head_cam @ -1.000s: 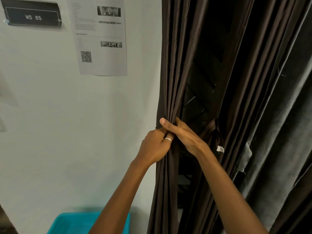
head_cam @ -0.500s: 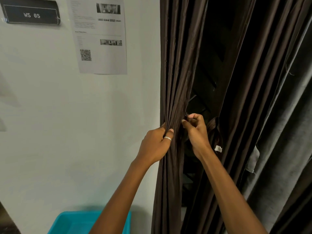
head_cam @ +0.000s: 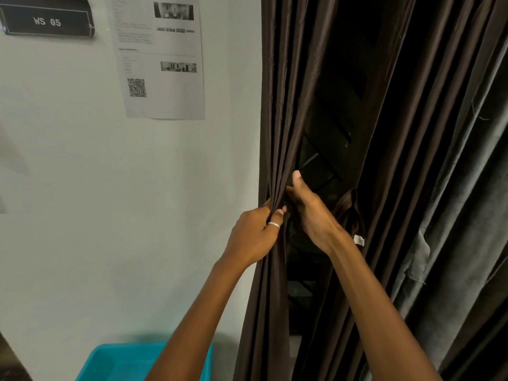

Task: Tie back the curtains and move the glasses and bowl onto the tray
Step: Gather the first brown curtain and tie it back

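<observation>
A dark brown curtain (head_cam: 277,105) hangs beside the white wall, its left panel gathered into narrow folds. My left hand (head_cam: 254,235), with a ring on one finger, pinches those folds from the left. My right hand (head_cam: 310,213) presses against the same bunch from the right, thumb raised. Just right of my right wrist hangs a brown fabric tie-back loop (head_cam: 349,213) with a small white tag. A second brown panel (head_cam: 412,133) hangs further right. No glasses, bowl or tray are in view.
A grey curtain (head_cam: 467,215) hangs at the far right. Behind the gap is a dark lattice frame (head_cam: 327,144). A printed sheet (head_cam: 162,59) and a "WS 05" sign (head_cam: 46,22) are on the wall. A turquoise bin (head_cam: 123,361) stands below.
My right hand went from lying flat across the folds to curling at their edge, and now presses against them with the thumb up. My left hand has kept its grip.
</observation>
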The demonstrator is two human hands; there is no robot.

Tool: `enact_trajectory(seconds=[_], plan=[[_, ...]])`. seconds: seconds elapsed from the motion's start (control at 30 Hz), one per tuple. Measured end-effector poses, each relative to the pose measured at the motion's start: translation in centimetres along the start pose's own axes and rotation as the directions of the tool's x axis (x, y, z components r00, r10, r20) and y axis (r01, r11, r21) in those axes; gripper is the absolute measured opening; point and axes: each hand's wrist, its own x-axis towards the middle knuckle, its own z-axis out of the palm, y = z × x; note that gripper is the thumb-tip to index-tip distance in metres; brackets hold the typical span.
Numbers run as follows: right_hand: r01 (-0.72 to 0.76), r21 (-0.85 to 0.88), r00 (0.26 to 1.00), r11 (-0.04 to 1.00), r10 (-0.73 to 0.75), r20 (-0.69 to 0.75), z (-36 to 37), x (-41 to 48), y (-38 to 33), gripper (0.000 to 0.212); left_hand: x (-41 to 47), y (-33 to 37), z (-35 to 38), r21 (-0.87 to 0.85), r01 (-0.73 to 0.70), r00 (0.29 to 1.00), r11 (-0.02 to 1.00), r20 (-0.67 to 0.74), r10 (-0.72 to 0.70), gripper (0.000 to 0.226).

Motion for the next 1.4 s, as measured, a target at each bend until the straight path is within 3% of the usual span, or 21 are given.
enact_trajectory(seconds=[0.1,0.2,0.27,0.37,0.47,0.53,0.6,0.67,0.8,0.93,1.1,1.17,1.3,1.4], plan=[[-0.01,-0.159,0.988,0.987,0.035,0.151,0.3,-0.2,-0.6,0.097,0.0,0.0,-0.2,0.004,-0.045,0.999,0.999,0.026,0.045,0.033],[-0.02,-0.314,0.988,0.949,0.067,0.137,1.2,0.0,-1.3,0.107,-0.1,0.1,-0.5,0.012,-0.053,0.998,0.999,0.045,0.052,0.023],[-0.016,-0.324,0.997,0.946,0.042,0.072,2.1,0.2,-1.3,0.086,-0.1,0.0,-0.4,0.027,-0.054,0.997,0.998,0.065,0.052,0.022],[-0.01,-0.317,0.991,0.948,-0.033,-0.132,3.0,1.1,0.0,0.037,-0.1,0.2,-0.7,0.019,-0.091,0.985,0.996,0.15,0.087,0.014],[-0.089,-0.239,0.956,0.967,0.015,-0.295,2.2,1.7,0.7,0.027,0.0,0.2,-2.0,0.013,-0.149,0.958,0.989,0.249,0.141,0.051],[-0.095,-0.174,0.954,0.98,0.04,-0.296,1.3,1.7,0.8,0.035,0.0,0.0,-3.8,-0.092,-0.105,0.993,0.99,0.04,0.109,0.044],[-0.072,-0.12,0.967,0.99,0.04,-0.251,0.4,1.6,0.9,0.037,0.8,-1.0,-5.9,-0.225,-0.041,0.975,0.973,-0.223,-0.011,0.029],[-0.083,-0.091,0.975,0.992,0.062,-0.212,-0.2,1.4,1.1,0.04,2.4,-1.9,-7.5,-0.299,0.051,0.953,0.953,-0.27,-0.136,0.026],[-0.056,0.021,0.987,0.998,0.059,-0.151,-0.7,1.2,1.3,0.052,5.7,-3.2,-8.6,-0.496,0.252,0.954,0.831,-0.017,-0.299,0.038],[-0.01,0.078,0.997,0.997,0.016,-0.077,-0.9,0.6,1.1,0.037,6.6,-3.2,-7.0,-0.591,0.391,0.92,0.705,0.24,-0.308,0.038],[-0.01,0.072,0.996,0.997,0.017,-0.092,-2.1,0.1,1.0,0.045,6.8,-2.6,-5.2,-0.618,0.469,0.88,0.631,0.393,-0.268,0.03],[-0.012,0.061,0.994,0.998,0.018,-0.112,-2.5,-0.1,1.0,0.045,6.9,-2.7,-5.1,-0.591,0.454,0.88,0.667,0.414,-0.232,0.029],[-0.015,0.002,0.982,1.0,0.015,-0.187,-2.8,-0.1,1.0,0.04,7.3,-2.7,-6.0,-0.401,0.348,0.883,0.847,0.445,-0.153,0.029],[-0.021,-0.064,0.979,0.998,0.008,-0.204,-2.8,0.2,1.2,0.026,7.5,-2.5,-6.9,-0.289,0.3,0.869,0.909,0.475,-0.136,0.028]])
